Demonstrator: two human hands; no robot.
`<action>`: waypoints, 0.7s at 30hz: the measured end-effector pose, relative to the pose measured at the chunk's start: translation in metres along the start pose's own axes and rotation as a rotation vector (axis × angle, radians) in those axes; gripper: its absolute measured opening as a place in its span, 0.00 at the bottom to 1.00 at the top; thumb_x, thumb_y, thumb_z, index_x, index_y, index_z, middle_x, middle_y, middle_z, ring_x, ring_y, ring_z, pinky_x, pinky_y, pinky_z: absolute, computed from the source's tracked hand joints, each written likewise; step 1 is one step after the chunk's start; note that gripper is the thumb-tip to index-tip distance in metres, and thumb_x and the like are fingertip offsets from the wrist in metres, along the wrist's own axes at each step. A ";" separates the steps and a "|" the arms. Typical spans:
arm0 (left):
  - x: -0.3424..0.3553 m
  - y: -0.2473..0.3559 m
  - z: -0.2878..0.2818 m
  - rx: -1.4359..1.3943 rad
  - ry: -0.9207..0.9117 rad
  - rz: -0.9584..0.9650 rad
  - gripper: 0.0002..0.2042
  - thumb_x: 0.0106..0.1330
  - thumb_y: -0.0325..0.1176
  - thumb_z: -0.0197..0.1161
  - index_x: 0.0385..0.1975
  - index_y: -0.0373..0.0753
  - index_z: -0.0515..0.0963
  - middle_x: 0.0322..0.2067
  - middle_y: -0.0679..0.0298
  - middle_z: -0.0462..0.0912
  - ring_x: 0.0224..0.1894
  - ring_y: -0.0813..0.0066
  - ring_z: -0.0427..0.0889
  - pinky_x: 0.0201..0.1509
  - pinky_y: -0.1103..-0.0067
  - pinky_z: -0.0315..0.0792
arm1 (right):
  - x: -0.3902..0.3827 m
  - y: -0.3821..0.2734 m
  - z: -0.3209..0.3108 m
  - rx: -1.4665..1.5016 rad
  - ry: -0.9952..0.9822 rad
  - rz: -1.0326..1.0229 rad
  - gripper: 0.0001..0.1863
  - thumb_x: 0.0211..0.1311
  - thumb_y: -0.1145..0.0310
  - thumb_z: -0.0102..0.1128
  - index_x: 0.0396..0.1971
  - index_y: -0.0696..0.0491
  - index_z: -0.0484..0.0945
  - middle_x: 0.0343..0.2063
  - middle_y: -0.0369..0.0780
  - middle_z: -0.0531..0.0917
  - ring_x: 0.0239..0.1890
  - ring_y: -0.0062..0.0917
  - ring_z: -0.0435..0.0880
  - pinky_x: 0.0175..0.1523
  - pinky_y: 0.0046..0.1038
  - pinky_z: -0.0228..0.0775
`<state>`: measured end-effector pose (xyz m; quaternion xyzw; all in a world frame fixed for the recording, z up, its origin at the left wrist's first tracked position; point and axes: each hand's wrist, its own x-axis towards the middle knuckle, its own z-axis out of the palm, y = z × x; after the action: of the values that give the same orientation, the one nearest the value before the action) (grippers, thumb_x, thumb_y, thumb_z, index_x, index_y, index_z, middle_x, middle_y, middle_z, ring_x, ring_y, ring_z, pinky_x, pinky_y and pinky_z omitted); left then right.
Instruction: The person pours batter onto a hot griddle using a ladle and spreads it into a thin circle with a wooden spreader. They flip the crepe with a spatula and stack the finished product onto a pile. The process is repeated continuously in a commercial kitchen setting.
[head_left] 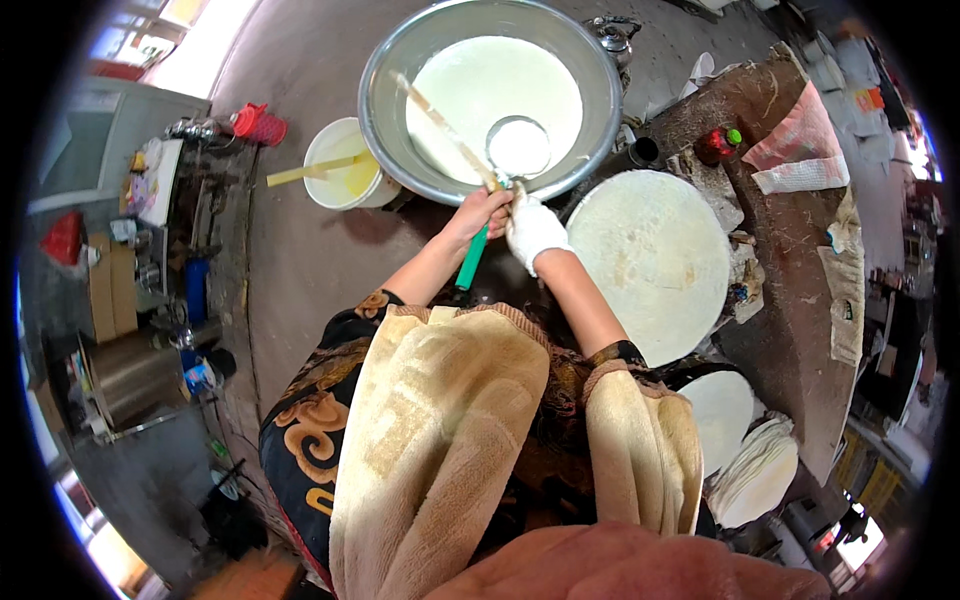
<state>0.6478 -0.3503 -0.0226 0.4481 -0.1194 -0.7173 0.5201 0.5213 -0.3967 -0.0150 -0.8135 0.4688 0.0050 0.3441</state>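
A wide grey metal basin (375,130) of white, batter-like liquid (480,80) stands in front of me. My bare left hand (478,214) is closed round the green handle (472,262) of a ladle. The ladle's round bowl (518,146) is over the liquid near the basin's close side and looks filled with white. My right hand (537,232), in a white glove, is closed beside the left one. From its fingertips a flat wooden stick (440,125) slants up and left across the basin. Both hands nearly touch at the near rim, and the fingers partly overlap the tools.
Left of the basin is a white bucket (325,195) with a yellowish stick (300,172) in it. At right are a large round whitish griddle (650,265), a smaller white disc (717,415) and stacked thin rounds (757,475). A bottle (716,146) stands on a brown surface (740,95).
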 end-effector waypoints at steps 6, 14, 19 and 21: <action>0.083 0.073 -0.110 0.124 0.051 -0.267 0.23 0.66 0.59 0.49 0.19 0.47 0.64 0.09 0.76 0.59 0.07 0.86 0.55 0.09 0.85 0.51 | 0.054 -0.018 -0.011 0.342 0.102 0.196 0.28 0.66 0.55 0.39 0.64 0.50 0.58 0.51 0.55 0.74 0.54 0.49 0.72 0.61 0.38 0.61; 0.182 0.118 -0.285 1.288 0.458 -0.123 0.14 0.65 0.37 0.50 0.37 0.29 0.71 0.22 0.50 0.78 0.23 0.60 0.81 0.28 0.68 0.74 | 0.077 -0.039 0.015 0.101 -0.256 0.393 0.21 0.66 0.60 0.40 0.54 0.53 0.71 0.44 0.55 0.78 0.49 0.46 0.76 0.56 0.39 0.66; 0.197 0.097 -0.301 1.076 0.363 -0.204 0.10 0.65 0.34 0.48 0.33 0.31 0.70 0.22 0.52 0.76 0.19 0.64 0.77 0.25 0.68 0.72 | 0.101 -0.026 0.046 0.248 -0.145 0.391 0.21 0.67 0.62 0.40 0.54 0.56 0.71 0.36 0.53 0.82 0.40 0.41 0.82 0.47 0.35 0.72; 0.192 0.088 -0.266 0.690 0.355 -0.325 0.08 0.65 0.32 0.48 0.31 0.34 0.69 0.20 0.58 0.73 0.16 0.69 0.73 0.21 0.72 0.70 | 0.091 -0.058 0.041 0.583 -0.319 0.574 0.21 0.68 0.60 0.40 0.56 0.54 0.70 0.22 0.45 0.81 0.22 0.30 0.80 0.28 0.31 0.72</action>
<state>0.8971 -0.4736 -0.2172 0.7255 -0.1888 -0.6198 0.2321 0.6293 -0.4239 -0.0442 -0.5083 0.5988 0.0933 0.6119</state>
